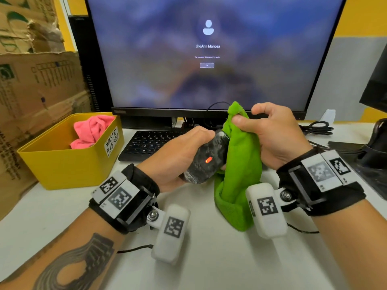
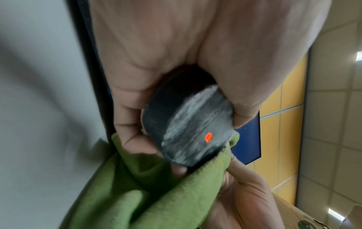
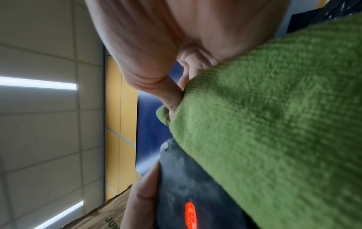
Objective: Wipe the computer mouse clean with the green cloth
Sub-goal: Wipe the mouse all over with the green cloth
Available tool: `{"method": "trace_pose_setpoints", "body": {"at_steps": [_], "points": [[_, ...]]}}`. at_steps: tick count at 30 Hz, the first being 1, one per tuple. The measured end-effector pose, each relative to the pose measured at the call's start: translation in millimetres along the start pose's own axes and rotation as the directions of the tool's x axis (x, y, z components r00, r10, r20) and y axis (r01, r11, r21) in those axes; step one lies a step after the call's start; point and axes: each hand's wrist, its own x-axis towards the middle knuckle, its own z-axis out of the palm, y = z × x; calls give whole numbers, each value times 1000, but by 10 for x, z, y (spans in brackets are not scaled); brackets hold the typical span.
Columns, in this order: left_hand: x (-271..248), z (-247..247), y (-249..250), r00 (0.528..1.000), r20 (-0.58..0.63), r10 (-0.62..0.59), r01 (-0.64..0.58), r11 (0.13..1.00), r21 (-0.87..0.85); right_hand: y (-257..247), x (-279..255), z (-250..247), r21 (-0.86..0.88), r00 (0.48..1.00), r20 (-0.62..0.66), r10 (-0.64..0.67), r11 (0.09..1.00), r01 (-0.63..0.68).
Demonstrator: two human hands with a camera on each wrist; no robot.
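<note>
My left hand grips a black computer mouse, lifted off the desk with its underside turned up; a red sensor light glows on it and whitish smears cover the base. In the left wrist view the mouse sits between thumb and fingers. My right hand pinches the green cloth near its top, and the cloth hangs against the mouse's right side down to the desk. In the right wrist view the green cloth lies over the mouse.
A black keyboard lies behind my hands under the monitor. A yellow waste basket with a pink cloth stands at the left, next to cardboard boxes. Cables and dark equipment sit at the right.
</note>
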Motion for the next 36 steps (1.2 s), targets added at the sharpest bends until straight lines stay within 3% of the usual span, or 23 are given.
{"method": "trace_pose_setpoints", "body": {"at_steps": [3,5,14,21,26,31,36], "points": [[-28,12,15,997,78,-2,0,999,32,-42,59,-66,39,990,-143,-11,999,17],[-38,20,24,996,87,-2,0,1000,15,-44,73,-86,64,985,-171,-21,997,33],[0,-34,19,998,-55,27,-30,998,-60,-18,-37,3,143,991,131,9,989,-27],[5,-67,48,997,-78,-13,4,994,-109,-21,72,-43,191,1000,-27,3,982,2],[44,-144,56,997,-67,-30,18,984,-177,-2,98,-55,116,995,-92,-47,992,58],[47,-96,36,994,-104,-35,16,983,-184,74,-30,79,-6,991,112,-68,998,69],[41,-48,-8,991,-105,-81,72,994,-86,127,-72,122,-106,988,78,-130,985,138]]}}
